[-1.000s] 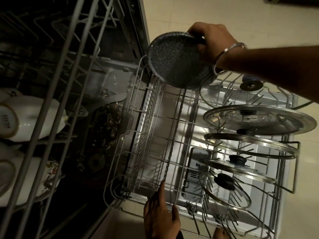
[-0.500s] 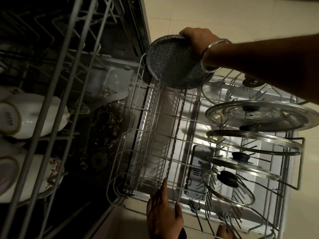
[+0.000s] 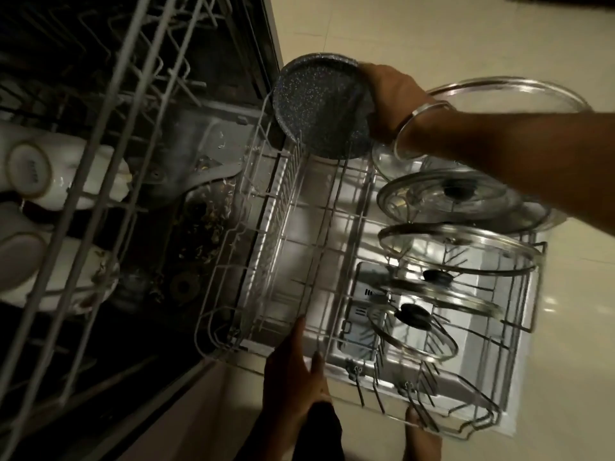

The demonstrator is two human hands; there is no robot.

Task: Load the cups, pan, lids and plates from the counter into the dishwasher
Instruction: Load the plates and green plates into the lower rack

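A pale tiled floor (image 3: pixel 416 31) fills the top and right of the view, glossy, with bright reflections near the right edge. A thin metal bangle (image 3: pixel 420 128) circles a wrist. Food debris (image 3: pixel 213 221) lies scattered over the dark bottom of the machine's tub, around a round grey drain fitting (image 3: pixel 183 285).
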